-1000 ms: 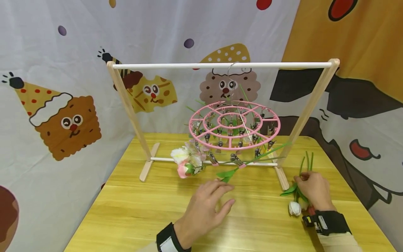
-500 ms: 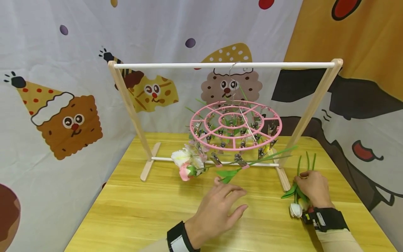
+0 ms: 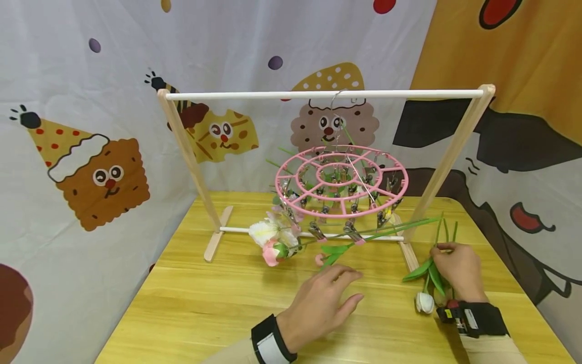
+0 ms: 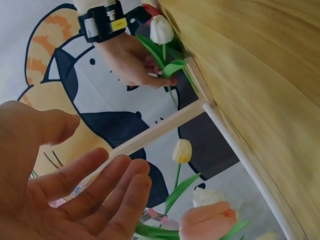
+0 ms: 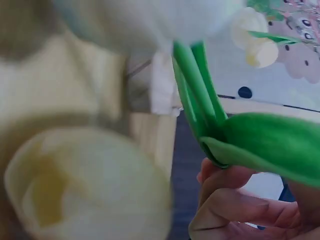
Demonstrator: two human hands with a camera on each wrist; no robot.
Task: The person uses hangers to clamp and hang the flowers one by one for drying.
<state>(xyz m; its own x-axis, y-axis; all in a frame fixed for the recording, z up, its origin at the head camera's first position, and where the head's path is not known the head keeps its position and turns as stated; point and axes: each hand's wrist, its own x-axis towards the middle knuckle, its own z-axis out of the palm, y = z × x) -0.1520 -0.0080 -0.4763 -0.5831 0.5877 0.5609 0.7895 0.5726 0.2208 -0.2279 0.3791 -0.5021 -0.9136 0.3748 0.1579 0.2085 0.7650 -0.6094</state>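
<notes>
My right hand (image 3: 460, 270) pinches the green stem of an artificial white tulip (image 3: 425, 303) at the right of the table. The bloom points toward me, as the left wrist view also shows with the white tulip (image 4: 161, 30). Beside it lie a pale yellow tulip (image 5: 90, 185) and a red one, partly hidden by the wrist. My left hand (image 3: 318, 298) holds nothing, its fingers loosely spread over the table's middle. Just beyond it, a tulip with green leaves (image 3: 334, 250) hangs sideways from a clip on the pink round clip hanger (image 3: 343, 207).
A wooden rack with a white top bar (image 3: 254, 95) carries the hanger by its hook. Metal clips (image 3: 352, 232) dangle below the rings, several holding flowers. White and pink blooms (image 3: 271, 251) hang at left. The rack's right foot (image 3: 409, 257) stands near my right hand.
My left hand has moved right and slightly toward me, away from the hanging tulip. My right hand has shifted the white tulip's stem and leaves slightly. The hanger has turned a little.
</notes>
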